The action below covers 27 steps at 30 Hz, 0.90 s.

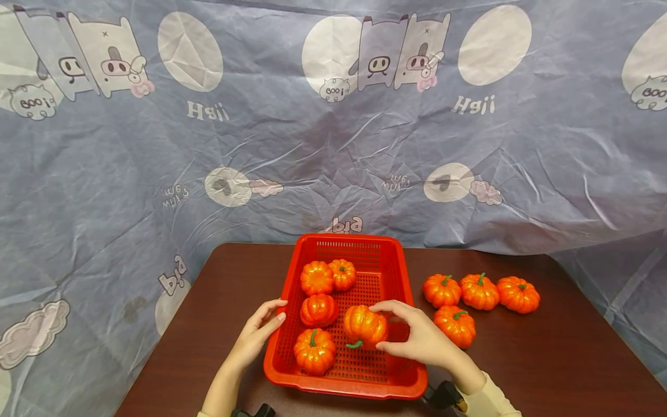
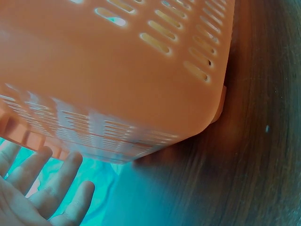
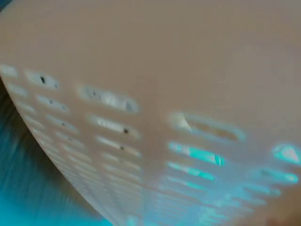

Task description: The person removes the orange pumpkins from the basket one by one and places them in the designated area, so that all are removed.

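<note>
My right hand (image 1: 417,334) holds a small orange pumpkin (image 1: 364,324) inside the red plastic basket (image 1: 348,392), thumb and fingertips at its right side. The pumpkin is tipped, its green stem pointing down toward me. At the basket's left rim is my left hand (image 1: 253,336), thumb and fingertips right at the edge. Its spread fingers (image 2: 63,176) appear below the rim in the left wrist view. Several other pumpkins (image 1: 315,351) sit along the basket's left half. Only the basket's slotted wall (image 3: 155,141) fills the right wrist view; the hand is hidden there.
Several more pumpkins (image 1: 479,291) with green stems lie on the dark brown table (image 1: 526,359), right of the basket. A grey-blue printed cloth (image 1: 333,145) hangs behind the table and down its sides.
</note>
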Motion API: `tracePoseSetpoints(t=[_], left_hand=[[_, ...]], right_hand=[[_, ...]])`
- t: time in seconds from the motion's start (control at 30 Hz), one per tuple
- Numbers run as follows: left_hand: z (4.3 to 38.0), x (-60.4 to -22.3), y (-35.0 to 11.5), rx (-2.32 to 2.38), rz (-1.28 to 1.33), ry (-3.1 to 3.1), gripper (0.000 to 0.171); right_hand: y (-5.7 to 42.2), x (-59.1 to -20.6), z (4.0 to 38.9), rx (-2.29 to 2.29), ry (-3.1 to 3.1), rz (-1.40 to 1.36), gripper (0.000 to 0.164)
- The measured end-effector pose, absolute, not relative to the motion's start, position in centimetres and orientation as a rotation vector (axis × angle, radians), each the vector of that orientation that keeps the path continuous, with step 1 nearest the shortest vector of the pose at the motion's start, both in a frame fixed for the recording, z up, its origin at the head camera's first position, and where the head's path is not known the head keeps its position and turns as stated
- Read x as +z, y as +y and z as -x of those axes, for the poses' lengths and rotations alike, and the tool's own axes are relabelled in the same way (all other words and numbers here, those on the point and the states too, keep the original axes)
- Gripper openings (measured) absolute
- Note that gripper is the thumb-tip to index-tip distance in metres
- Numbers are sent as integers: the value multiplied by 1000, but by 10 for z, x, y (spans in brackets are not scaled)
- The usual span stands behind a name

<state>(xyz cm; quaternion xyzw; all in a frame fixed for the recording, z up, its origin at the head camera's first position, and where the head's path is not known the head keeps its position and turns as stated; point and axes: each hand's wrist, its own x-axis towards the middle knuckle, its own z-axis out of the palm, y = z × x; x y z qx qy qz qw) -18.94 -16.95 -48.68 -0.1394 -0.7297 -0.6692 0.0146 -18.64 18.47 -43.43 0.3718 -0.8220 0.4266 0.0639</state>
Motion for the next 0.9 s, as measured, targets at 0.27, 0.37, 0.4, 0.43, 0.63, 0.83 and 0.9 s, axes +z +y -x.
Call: tracePoseSetpoints(t=[0.27,0.37,0.4,0.43,0.63,0.83,0.9], left_hand=[[190,-488,-170,-2082,447,-2279,31],[190,-488,-170,-2086,447,-2280,31],[190,-488,-170,-2087,447,-2281,32],[190,-488,-170,-2087,449,-2280,32],[189,-488,-169,-2078,449,-2280,32],[190,-488,-169,-2087,418,-2279,31],[190,-488,-169,-2085,420,-2279,31]], right_hand=[[196,-427,185,1616,-2255,-927,68],[202,-424,185,1720,-2196,-893,74],[204,-424,184,1735,-2181,-881,75],[206,-423,184,1749,-2164,-868,75],[220,-425,184,1897,-2007,-761,67],[232,-427,183,1977,-1962,-491,63],[236,-426,183,2007,-1941,-418,61]])
